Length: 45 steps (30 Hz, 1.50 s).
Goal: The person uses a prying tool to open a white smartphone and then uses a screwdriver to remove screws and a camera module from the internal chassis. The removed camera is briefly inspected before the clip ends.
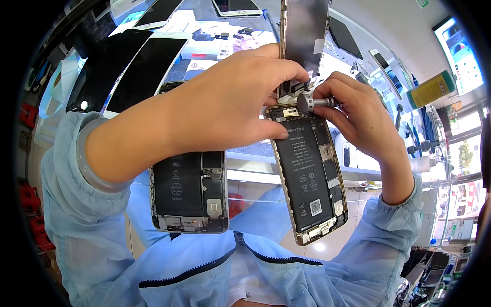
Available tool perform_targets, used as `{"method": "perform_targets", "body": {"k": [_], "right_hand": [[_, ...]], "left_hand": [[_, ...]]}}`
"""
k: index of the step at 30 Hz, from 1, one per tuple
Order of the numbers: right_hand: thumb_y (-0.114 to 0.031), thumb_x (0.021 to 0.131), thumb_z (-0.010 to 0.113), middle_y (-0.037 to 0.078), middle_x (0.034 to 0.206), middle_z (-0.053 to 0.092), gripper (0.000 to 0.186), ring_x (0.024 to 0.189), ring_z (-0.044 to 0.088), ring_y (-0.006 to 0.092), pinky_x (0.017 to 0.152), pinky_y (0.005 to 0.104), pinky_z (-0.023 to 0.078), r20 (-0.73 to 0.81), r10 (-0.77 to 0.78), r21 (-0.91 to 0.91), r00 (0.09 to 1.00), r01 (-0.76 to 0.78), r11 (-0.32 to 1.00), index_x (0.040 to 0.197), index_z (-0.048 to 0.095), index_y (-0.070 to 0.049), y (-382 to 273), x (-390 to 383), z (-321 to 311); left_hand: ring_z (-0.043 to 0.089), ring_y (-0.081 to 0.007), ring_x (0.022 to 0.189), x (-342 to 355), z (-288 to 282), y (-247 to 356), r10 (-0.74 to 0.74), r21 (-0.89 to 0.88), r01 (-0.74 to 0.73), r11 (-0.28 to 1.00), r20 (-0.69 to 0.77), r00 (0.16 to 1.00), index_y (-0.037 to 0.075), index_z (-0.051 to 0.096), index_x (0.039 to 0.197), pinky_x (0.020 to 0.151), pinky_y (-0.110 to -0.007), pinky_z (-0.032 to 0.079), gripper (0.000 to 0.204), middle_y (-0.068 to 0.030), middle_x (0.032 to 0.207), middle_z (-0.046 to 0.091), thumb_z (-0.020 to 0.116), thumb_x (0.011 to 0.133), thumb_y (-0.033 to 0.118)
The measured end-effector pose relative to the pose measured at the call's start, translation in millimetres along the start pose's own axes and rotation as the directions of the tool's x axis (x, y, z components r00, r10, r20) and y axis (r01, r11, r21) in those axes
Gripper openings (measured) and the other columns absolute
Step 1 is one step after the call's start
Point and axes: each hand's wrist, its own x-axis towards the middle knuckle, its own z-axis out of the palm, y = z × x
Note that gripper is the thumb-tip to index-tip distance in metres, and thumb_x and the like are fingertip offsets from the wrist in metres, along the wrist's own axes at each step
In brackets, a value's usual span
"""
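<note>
An opened smartphone (304, 174) with its battery and boards bare lies tilted in front of me. Its screen panel (305, 36) stands raised at the far end, its back turned to me. My left hand (240, 97) is closed at that joint, the thumb on the phone's upper left edge and the fingers against the panel. In my right hand (355, 112) is a small grey screwdriver (313, 103), pinched between thumb and fingers. Its round end cap faces me above the phone's top edge; the tip is hidden. Under my left forearm rests a second opened phone (189, 197), partly covered.
White-framed phone screens (148, 71) lie on the bench at the left, beside a black sheet (99, 74). More phones, a dark one (343, 37) among them, are at the back right. A yellow bottle with a green cap (432, 89) and blue-handled tools stand at the right.
</note>
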Motion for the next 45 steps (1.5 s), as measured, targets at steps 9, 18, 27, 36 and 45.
{"method": "perform_targets", "body": {"k": [9,18,27,36,45], "right_hand": [[-0.002,0.081,0.064,0.01,0.082,0.054,0.015,0.071,0.056,0.0242,0.062,0.0327,0.045,0.039,-0.002,0.063,0.999,0.0,0.998,0.091,0.052,0.001,5.9,-2.0,-0.1],[-0.005,0.08,0.066,0.012,0.081,0.057,0.015,0.07,0.058,0.0276,0.061,0.0338,0.045,0.041,0.06,0.092,0.997,-0.063,0.994,0.09,0.056,0.001,4.8,-1.7,-9.6],[-0.004,0.071,0.072,0.009,0.078,0.06,0.017,0.067,0.062,0.025,0.058,0.0323,0.048,-0.04,-0.021,0.031,0.999,0.023,0.999,0.086,0.064,-0.002,2.6,-0.6,-3.1],[0.002,0.067,0.071,0.007,0.078,0.062,0.02,0.066,0.062,0.0226,0.057,0.03,0.048,-0.072,-0.084,-0.004,0.994,0.084,0.996,0.086,0.067,-0.004,7.4,-1.6,-3.1],[0.0,0.082,0.063,0.007,0.081,0.064,0.008,0.07,0.058,0.0111,0.059,0.0224,0.043,-0.319,0.021,0.387,0.948,0.11,0.915,0.089,0.065,0.0,19.8,-6.4,-16.7]], "left_hand": [[0.055,-0.0205,0.102,-0.7,0.7,-0.7,0.009,0.004,-0.009,1.0,-0.003,1.0,0.005,0.049,0.125,0.094,-0.035,0.052,0.065,-0.0089,0.111,0.046,0.073,0.067,-0.007],[0.055,-0.0211,0.102,-0.2,0.3,-0.7,-0.01,-0.009,0.01,1.0,0.006,1.0,0.004,0.049,0.125,0.094,-0.035,0.052,0.063,-0.0094,0.111,0.046,0.073,0.068,-0.005],[0.055,-0.0208,0.102,0.0,1.3,-0.5,-0.006,-0.004,0.006,1.0,-0.004,1.0,0.005,0.049,0.125,0.094,-0.035,0.052,0.064,-0.0094,0.113,0.046,0.073,0.067,-0.006],[0.055,-0.021,0.101,0.9,0.3,-1.7,-0.005,-0.017,0.006,1.0,0.015,1.0,0.004,0.05,0.125,0.094,-0.035,0.052,0.063,-0.0098,0.11,0.046,0.073,0.067,-0.006],[0.055,-0.0216,0.102,0.0,0.1,-0.9,-0.005,-0.01,0.005,1.0,0.011,1.0,0.004,0.05,0.125,0.094,-0.036,0.052,0.063,-0.01,0.11,0.046,0.073,0.068,-0.005]]}}
